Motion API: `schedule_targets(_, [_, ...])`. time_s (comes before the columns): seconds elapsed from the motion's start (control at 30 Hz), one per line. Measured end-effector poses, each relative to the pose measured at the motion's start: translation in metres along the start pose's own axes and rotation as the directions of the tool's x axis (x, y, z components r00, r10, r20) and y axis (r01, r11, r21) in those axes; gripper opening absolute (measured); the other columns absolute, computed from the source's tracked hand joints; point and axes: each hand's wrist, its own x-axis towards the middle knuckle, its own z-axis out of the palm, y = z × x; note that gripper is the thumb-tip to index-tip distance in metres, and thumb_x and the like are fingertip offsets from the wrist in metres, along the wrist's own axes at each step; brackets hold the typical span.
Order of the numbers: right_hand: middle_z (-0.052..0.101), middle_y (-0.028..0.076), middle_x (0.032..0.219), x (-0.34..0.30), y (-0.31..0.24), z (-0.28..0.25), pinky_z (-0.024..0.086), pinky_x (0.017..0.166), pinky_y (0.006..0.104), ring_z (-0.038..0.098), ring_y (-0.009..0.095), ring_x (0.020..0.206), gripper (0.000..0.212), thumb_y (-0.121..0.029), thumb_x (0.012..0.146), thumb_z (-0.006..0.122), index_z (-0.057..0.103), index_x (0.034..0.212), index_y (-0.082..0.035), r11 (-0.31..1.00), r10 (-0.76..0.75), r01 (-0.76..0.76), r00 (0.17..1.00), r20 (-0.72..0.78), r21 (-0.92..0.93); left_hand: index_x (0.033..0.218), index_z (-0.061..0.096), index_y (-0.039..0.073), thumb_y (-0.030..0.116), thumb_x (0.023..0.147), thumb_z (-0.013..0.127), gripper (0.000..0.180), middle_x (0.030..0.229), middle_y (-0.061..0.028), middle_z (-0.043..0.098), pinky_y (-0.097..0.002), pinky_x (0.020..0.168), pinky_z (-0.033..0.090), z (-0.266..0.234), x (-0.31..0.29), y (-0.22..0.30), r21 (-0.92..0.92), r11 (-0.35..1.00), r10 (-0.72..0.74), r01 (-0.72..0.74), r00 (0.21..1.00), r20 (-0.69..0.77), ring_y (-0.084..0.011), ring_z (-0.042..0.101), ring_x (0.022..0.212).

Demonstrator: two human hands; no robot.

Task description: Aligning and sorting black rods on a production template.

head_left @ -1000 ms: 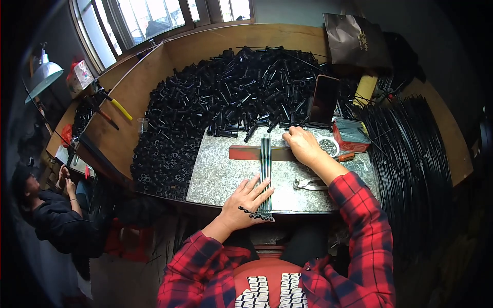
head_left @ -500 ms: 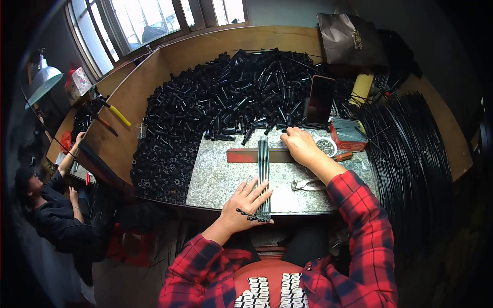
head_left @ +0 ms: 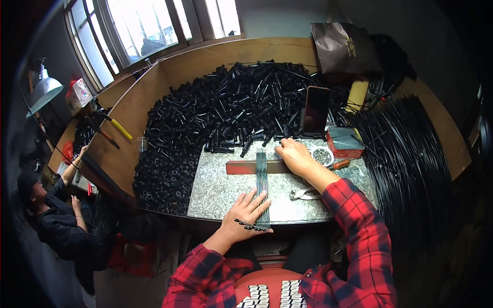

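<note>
A row of thin dark rods (head_left: 262, 182) lies side by side across a flat bar (head_left: 240, 168) with a red-painted end, on a speckled grey work plate (head_left: 218, 197). My left hand (head_left: 242, 218) rests over the near part of the rods, fingers spread and pressing flat on them. Small black knobbed ends of the rods show by its palm. Right of the rods' far ends, my right hand (head_left: 298, 157) sits above the bar with its fingers curled down together. Its fingertips are largely hidden, and I cannot make out what they hold.
Pliers (head_left: 305, 194), an orange-handled screwdriver (head_left: 338, 165), a round white dish (head_left: 322, 155) of small parts and a red box (head_left: 347, 149) lie rightward. A phone (head_left: 315, 110) stands behind. Black parts (head_left: 231, 102) heap behind; black rods (head_left: 405, 154) pile right. A co-worker (head_left: 56, 215) sits left.
The whole view has tilted, so the bench sits lower in the picture. My right hand has shifted slightly left, toward the rods; my left hand stays on them.
</note>
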Motion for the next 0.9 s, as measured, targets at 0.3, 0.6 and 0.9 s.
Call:
schedule_targets(0.3, [0.056, 0.014, 0.086, 0.005, 0.0, 0.004, 0.051, 0.073, 0.0399, 0.058, 0.03, 0.087, 0.012, -0.01, 0.079, 0.052, 0.062, 0.082, -0.004, 0.999, -0.036, 0.037, 0.999, -0.031, 0.038, 0.127, 0.054, 0.008, 0.059, 0.069, 0.07, 0.079, 0.136, -0.0145, 0.048, -0.0492, 0.105, 0.032, -0.001, -0.001, 0.001, 0.002, 1.0, -0.007, 0.007, 1.0, -0.008, -0.0378, 0.04, 0.129])
schedule_targets(0.6, [0.056, 0.013, 0.087, 0.008, 0.002, 0.002, 0.05, 0.075, 0.0398, 0.057, 0.03, 0.09, 0.012, -0.011, 0.08, 0.052, 0.062, 0.085, -0.005, 0.999, -0.029, 0.029, 1.0, 0.004, 0.032, 0.126, 0.054, 0.007, 0.06, 0.07, 0.068, 0.078, 0.136, -0.0162, 0.047, -0.0514, 0.101, 0.036, -0.001, 0.0, -0.001, 0.001, 1.0, 0.02, -0.02, 1.0, -0.022, -0.0393, 0.042, 0.126])
schedule_targets(0.9, [0.055, 0.013, 0.088, 0.01, -0.001, 0.001, 0.049, 0.075, 0.04, 0.056, 0.029, 0.092, 0.014, -0.011, 0.08, 0.053, 0.062, 0.089, -0.006, 0.996, -0.053, 0.054, 0.999, -0.008, 0.075, 0.125, 0.054, 0.006, 0.059, 0.072, 0.067, 0.077, 0.134, -0.0163, 0.049, -0.0502, 0.101, 0.036, -0.001, -0.001, -0.001, -0.011, 0.999, 0.032, -0.033, 0.997, -0.064, -0.0386, 0.043, 0.125])
